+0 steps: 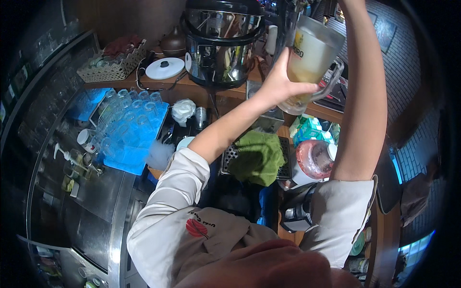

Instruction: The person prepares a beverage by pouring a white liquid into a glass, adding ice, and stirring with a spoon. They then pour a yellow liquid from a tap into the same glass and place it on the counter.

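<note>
My left hand (pixel 281 82) is wrapped round a big glass beer mug (pixel 314 50), its thumb across the front. The frosted mug is tilted and holds some pale golden liquid low down; its handle points to the right. Close to its rim is a dark, shiny fixture (pixel 292 17) that I cannot make out fully. Raised high on the right, my right forearm (pixel 360 96) runs out through the top edge, so that hand is cut off. Below the mug, a green cloth (pixel 259 156) lies over a perforated metal drip tray (pixel 230 158).
A large shiny black-lidded pot (pixel 223 48) stands on the wooden shelf beside a white lid (pixel 164 68) and a woven basket (pixel 115 62). Several clear glasses (pixel 129 115) rest on a blue towel (pixel 126 156) at the left. A red-tinted jar (pixel 314 158) stands on the right.
</note>
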The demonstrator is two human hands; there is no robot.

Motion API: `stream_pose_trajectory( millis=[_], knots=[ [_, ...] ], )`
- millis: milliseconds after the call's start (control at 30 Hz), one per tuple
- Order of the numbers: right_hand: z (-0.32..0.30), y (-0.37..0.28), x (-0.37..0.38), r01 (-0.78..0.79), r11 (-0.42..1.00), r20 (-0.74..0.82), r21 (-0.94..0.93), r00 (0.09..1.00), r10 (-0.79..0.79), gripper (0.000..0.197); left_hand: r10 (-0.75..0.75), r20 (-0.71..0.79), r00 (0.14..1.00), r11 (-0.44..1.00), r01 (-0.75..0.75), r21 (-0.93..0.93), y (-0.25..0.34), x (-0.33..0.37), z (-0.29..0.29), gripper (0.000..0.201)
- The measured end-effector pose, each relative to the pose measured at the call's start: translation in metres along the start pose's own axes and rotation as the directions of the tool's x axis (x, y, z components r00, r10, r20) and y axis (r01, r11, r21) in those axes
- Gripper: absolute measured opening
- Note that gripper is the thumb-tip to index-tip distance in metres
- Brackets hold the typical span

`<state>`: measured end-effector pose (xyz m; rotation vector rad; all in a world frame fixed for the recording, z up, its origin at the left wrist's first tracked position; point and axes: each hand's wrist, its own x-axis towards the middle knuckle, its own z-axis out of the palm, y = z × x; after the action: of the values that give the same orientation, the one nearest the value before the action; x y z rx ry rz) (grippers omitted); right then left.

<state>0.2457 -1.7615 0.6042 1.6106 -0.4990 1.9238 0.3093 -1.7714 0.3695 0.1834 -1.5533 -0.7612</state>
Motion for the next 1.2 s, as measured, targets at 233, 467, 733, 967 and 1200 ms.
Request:
stream_pose_trajectory(
  millis=[233,467,733,967,1200],
  knots=[
    [0.006,0.002,-0.004,0.040,0.998,-0.041,0.041,0.998,-0.038,0.038,-0.020,0.010,1.000,0.999,0.021,-0.041,0.002,-0.003,-0.006,0.071],
    [0.002,-0.005,-0.005,-0.011,0.998,-0.021,0.069,1.000,0.012,0.038,-0.041,-0.007,0.999,0.999,0.041,-0.035,0.001,-0.008,-0.006,0.071],
    [0.003,-0.002,-0.004,0.020,0.998,-0.036,0.056,0.999,-0.018,0.039,-0.031,0.019,0.999,0.998,0.032,-0.045,-0.001,-0.010,-0.006,0.071],
    [0.000,-0.011,-0.006,-0.089,0.992,0.045,0.089,0.995,0.085,0.039,-0.025,-0.035,0.999,0.999,0.026,0.019,-0.010,-0.010,-0.009,0.071],
    [0.008,0.015,0.007,0.031,0.996,0.061,-0.089,0.998,-0.025,0.044,-0.062,0.017,0.998,0.997,0.063,-0.039,0.003,-0.008,-0.004,0.070]
  ],
)
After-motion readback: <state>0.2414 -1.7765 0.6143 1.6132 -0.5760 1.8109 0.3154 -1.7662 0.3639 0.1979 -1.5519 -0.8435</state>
